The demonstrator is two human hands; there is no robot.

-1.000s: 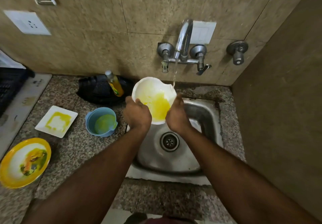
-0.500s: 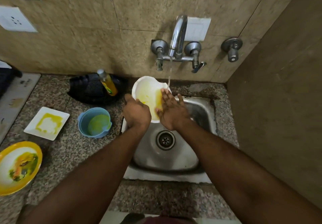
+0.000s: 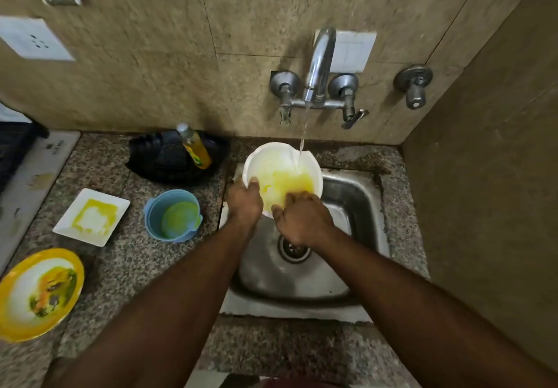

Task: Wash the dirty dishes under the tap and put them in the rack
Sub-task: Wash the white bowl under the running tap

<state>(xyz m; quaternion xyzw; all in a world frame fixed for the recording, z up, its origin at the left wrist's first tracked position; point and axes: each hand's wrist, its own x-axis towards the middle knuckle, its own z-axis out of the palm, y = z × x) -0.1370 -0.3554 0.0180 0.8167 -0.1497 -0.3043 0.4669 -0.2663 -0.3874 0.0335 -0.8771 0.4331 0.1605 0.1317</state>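
The left hand's (image 3: 245, 203) grip curls over the near-left rim of the white bowl (image 3: 279, 158), thumb inside, tilting it under the tap's (image 3: 320, 64) stream above the sink (image 3: 356, 203). The right hand (image 3: 302, 218) holds nothing I can see; its fingers press inside, apparently rubbing off yellow residue. Dirty dishes wait on the tabletop (image 3: 129, 254), left.

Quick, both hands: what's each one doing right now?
Left hand: grips the white bowl by its rim.
Right hand: fingers inside the bowl, rubbing; not gripping.
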